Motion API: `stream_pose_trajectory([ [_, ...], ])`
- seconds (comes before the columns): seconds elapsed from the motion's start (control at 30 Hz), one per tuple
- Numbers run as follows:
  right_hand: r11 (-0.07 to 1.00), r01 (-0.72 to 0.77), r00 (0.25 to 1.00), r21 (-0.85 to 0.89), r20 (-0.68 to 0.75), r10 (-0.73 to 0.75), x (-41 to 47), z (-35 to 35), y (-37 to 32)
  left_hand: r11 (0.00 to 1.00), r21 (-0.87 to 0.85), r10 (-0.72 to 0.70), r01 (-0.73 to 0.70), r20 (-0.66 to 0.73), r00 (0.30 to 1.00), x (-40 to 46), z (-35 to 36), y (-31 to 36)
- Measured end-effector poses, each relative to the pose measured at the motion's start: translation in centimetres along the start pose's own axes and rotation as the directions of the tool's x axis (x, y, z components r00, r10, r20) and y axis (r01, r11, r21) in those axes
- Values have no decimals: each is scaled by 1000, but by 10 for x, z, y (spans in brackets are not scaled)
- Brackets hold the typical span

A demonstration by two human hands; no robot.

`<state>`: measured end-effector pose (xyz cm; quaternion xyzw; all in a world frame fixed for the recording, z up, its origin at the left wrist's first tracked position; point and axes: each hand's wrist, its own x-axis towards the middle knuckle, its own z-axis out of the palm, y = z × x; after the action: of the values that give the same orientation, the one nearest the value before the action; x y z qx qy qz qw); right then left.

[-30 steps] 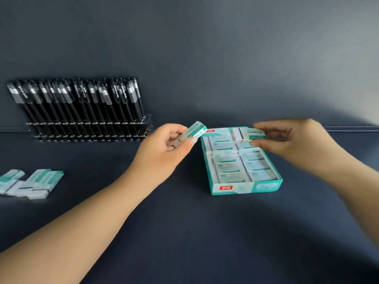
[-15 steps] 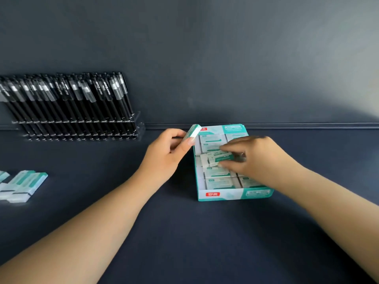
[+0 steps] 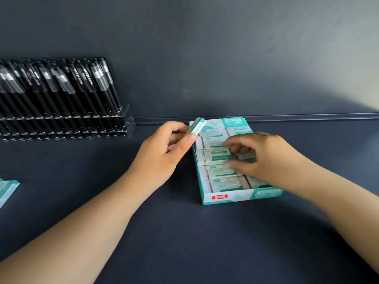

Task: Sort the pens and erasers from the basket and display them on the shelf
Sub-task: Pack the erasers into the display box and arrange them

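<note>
Fingers: an eraser [image 3: 196,126] is pinched upright in the left hand [image 3: 162,154] beside the box; the right hand [image 3: 264,158] is curled on an eraser [image 3: 219,156] inside it, apparently gripped
Eraser look: white, teal-sleeved
Box [image 3: 235,196]: filled with rows of erasers
Rack [image 3: 123,121]: black pens [image 3: 61,87] held
Cut off: loose erasers [image 3: 7,190] at left edge

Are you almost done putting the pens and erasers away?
Partly. The black pens already stand in the clear rack. The left hand holds one eraser; the right hand tucks another into the teal cardboard box. Loose erasers on the left still wait.
</note>
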<state>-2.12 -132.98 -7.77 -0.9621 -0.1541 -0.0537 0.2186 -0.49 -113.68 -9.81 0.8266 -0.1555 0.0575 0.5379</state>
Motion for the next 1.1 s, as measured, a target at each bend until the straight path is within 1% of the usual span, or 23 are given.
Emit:
stream_pose_trajectory([
  [0.1,999,-26,1000,33,-7,26,0,2,1,1000,7,17,-18,19,1000,-1,0,1],
  [0.23,999,-23,1000,32,-17,24,1,4,3,999,14,32,-33,32,999,-2,0,3],
  [0.37,998,-13,998,59,-53,17,3,6,6,999,31,20,-23,78,997,-2,1,3],
  [0.5,998,15,999,68,-35,-12,2,6,7,996,76,44,-50,74,996,0,2,-2],
  [0.57,990,67,995,127,-81,-57,0,4,8,990,123,63,-70,66,996,0,3,-4],
  [0.63,963,113,988,246,-130,-82,-4,-2,8,984,154,82,-91,60,995,0,4,-3],
  [0.7,939,147,984,310,-146,-106,-7,-5,5,967,198,150,-162,74,986,-1,6,-2],
  [0.77,946,195,974,261,-162,-156,-9,-3,3,937,239,240,-255,88,967,-2,7,-1],
  [0.83,957,219,965,189,-188,-183,-9,-1,3,920,245,295,-307,84,952,-3,8,-1],
  [0.9,963,174,976,204,-166,-142,-9,-2,4,924,218,305,-314,73,949,-4,9,0],
  [1.0,963,164,982,216,-129,-138,-10,-6,3,929,198,307,-312,57,950,-4,12,0],
  [1.1,975,108,993,193,-58,-99,-10,-10,5,918,235,303,-318,99,948,-5,13,1],
])
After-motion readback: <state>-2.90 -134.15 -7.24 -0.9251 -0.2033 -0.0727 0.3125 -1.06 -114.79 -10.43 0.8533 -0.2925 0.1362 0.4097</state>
